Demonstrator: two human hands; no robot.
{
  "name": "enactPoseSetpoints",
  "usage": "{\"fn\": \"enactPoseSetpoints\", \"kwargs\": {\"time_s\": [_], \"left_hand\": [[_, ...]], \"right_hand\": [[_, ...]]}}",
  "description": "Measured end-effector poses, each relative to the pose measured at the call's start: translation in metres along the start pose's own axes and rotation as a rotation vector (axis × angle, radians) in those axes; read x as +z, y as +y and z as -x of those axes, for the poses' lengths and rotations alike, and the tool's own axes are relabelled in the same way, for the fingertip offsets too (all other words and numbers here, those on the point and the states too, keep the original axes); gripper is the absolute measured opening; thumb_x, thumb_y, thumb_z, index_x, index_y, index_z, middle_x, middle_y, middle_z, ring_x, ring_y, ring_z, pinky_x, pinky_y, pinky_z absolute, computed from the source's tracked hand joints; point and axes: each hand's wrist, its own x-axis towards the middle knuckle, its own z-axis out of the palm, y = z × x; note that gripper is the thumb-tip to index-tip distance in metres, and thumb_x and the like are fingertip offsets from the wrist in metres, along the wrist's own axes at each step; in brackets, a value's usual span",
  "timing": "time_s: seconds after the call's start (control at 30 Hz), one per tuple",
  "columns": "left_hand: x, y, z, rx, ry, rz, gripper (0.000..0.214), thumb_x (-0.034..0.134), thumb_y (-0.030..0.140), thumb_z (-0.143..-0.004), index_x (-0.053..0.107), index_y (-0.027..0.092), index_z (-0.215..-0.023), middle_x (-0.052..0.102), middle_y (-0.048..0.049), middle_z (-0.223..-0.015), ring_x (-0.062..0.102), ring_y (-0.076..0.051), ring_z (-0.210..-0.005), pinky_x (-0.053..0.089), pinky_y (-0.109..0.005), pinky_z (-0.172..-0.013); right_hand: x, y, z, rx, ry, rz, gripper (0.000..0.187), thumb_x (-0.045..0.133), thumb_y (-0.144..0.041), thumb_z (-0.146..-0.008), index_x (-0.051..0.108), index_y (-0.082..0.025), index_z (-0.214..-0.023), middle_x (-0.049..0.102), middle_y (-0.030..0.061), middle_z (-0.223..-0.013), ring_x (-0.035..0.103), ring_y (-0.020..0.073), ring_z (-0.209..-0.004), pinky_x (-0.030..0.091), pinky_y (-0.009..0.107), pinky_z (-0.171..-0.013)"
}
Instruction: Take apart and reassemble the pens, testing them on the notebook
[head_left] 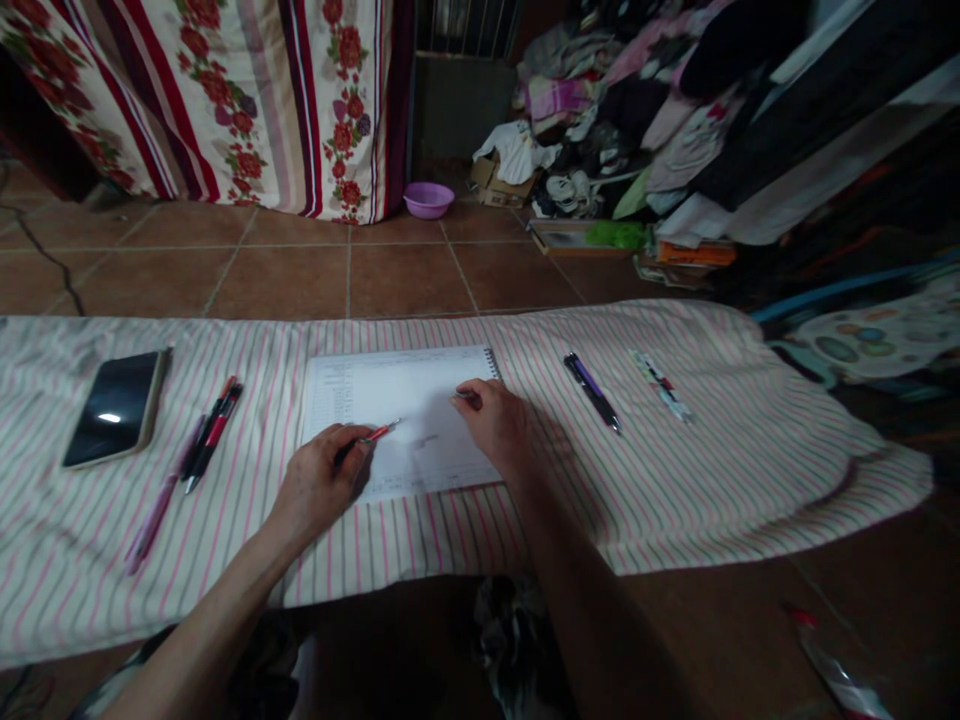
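- Orange-red slim pen piece with a silvery tip point(384, 431): over the left-hand part of the white spiral-bound paper pad point(405, 385), the landmark here; whether it touches the paper cannot be told.
- Left hand point(322, 475): thumb and fingers pinching that pen piece, at the pad's near left.
- Right hand point(499, 425): thumb and fingertips pinching a small dark piece point(466, 396), too blurred to identify, above the pad's right side.
- Left of the pad: two black-and-red pens point(215, 435), a slim pinkish-purple pen point(157, 505), then a black-screened phone point(112, 408).
- Right of the pad: a black-and-purple pen point(592, 393), then a white patterned pen point(661, 384).
- Under the pad: white cloth striped pink and grey point(735, 420).
- Beyond the pad: a purple plastic basin point(428, 203) on brown floor tiles point(397, 275).
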Motion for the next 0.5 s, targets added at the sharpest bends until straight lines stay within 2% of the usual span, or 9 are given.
{"fn": "enactPoseSetpoints", "kwargs": {"time_s": [0.13,0.27,0.4,0.5], "left_hand": [[0.000,-0.001,0.000,0.008,0.001,0.002,0.028,0.042,0.032,-0.084,0.062,0.018,-0.099,0.066,-0.0064,-0.092,0.061,-0.021,-0.088,0.046,-0.036,-0.080],[0.001,-0.001,0.000,0.011,0.008,0.003,0.027,0.043,0.031,-0.084,0.062,0.019,-0.098,0.066,-0.0064,-0.092,0.062,-0.020,-0.087,0.047,-0.036,-0.079],[0.001,-0.001,0.000,0.016,0.017,-0.001,0.026,0.044,0.030,-0.084,0.062,0.019,-0.098,0.067,-0.0060,-0.091,0.062,-0.020,-0.086,0.047,-0.035,-0.079],[0.001,0.000,-0.001,0.011,0.017,0.002,0.026,0.044,0.030,-0.084,0.062,0.019,-0.098,0.067,-0.0060,-0.092,0.062,-0.020,-0.087,0.047,-0.035,-0.080]], "right_hand": [[-0.001,-0.002,-0.001,-0.015,0.035,-0.074,0.018,0.058,-0.026,-0.078,0.066,-0.017,-0.092,0.066,0.0078,-0.083,0.062,0.0177,-0.072,0.046,0.030,-0.071],[0.004,-0.001,-0.005,-0.012,0.075,-0.335,0.022,0.052,-0.030,-0.081,0.068,-0.018,-0.088,0.066,0.0075,-0.082,0.061,0.0167,-0.071,0.047,0.029,-0.069],[0.011,-0.008,-0.005,0.122,-0.039,-0.719,0.026,0.054,-0.038,-0.077,0.066,-0.018,-0.086,0.063,0.0032,-0.071,0.055,0.0129,-0.057,0.045,0.026,-0.054],[0.010,-0.022,-0.001,0.246,-0.132,-0.982,0.021,0.061,-0.036,-0.071,0.064,-0.018,-0.081,0.062,0.0010,-0.069,0.054,0.0107,-0.058,0.043,0.023,-0.052]]}}
